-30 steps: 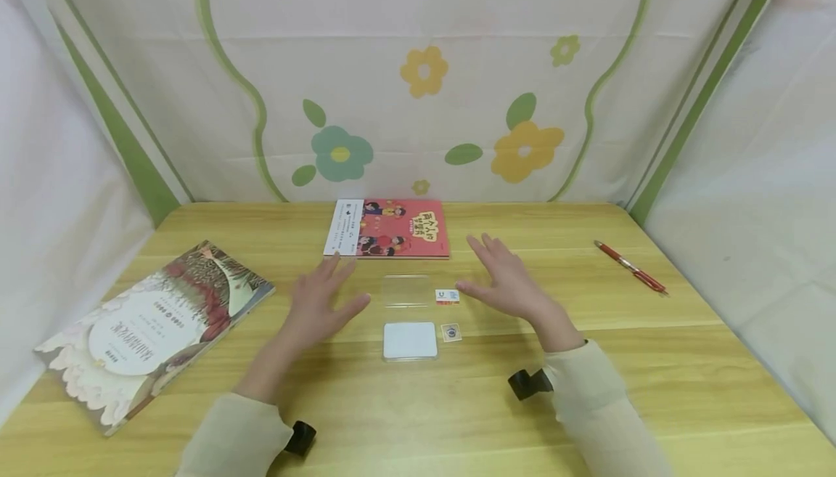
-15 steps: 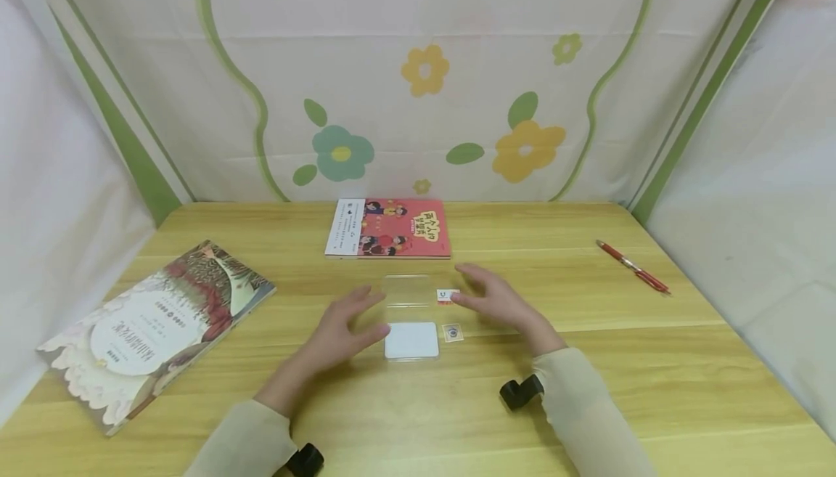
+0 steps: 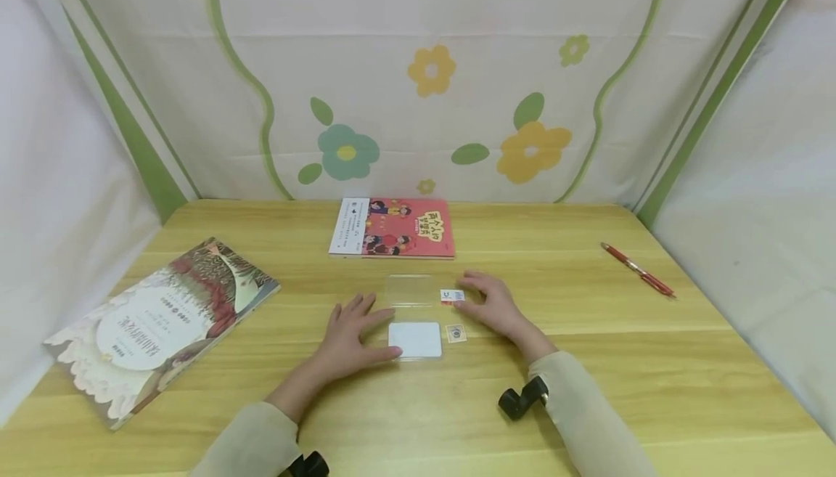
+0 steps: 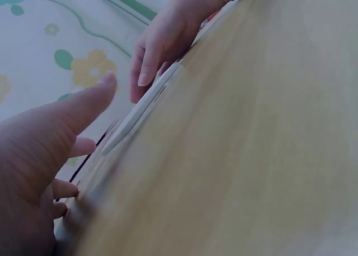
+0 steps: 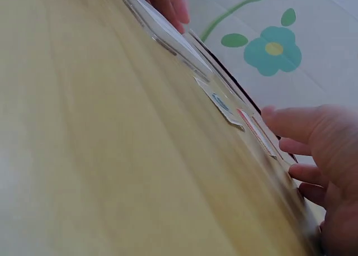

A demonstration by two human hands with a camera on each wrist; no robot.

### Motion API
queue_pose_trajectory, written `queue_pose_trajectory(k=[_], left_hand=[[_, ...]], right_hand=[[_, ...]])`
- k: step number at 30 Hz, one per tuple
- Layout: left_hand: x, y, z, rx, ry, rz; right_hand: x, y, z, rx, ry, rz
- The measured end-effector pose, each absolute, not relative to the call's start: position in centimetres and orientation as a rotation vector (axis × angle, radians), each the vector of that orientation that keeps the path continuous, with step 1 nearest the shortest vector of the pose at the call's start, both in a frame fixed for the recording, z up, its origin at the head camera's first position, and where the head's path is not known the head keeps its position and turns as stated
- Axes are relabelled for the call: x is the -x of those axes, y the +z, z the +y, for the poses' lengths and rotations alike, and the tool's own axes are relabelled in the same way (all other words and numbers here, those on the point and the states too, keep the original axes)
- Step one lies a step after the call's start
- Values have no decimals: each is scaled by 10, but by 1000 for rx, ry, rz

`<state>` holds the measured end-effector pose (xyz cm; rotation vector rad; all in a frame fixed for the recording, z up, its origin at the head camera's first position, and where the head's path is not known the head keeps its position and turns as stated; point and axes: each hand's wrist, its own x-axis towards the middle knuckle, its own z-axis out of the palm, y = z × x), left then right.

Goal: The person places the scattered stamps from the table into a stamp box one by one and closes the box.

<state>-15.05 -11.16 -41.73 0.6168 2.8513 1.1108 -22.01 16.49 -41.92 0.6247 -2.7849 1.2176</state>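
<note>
Brushing the white-and-red label could slide it toward the worktop's right edge; left hand, right hand: fingers apart.

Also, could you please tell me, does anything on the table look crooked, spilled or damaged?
I see no spill or damage. The larger book at left lies askew and the red pen at right slants, while the red book at the back sits nearly square.

Head view from above, forward and down across the table; wrist views low, close, white rectangle in both.
</note>
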Motion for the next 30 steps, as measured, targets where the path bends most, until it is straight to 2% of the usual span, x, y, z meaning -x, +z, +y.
queue_pose_trajectory(k=[13,30], left_hand=[[148,-420,-109,-663,882,2953],[148,-417,-108,-662,883,2953]], right_hand=[[219,-422,161,-613,1041,-2760],[216,-418,155,-579,1004,-2784]])
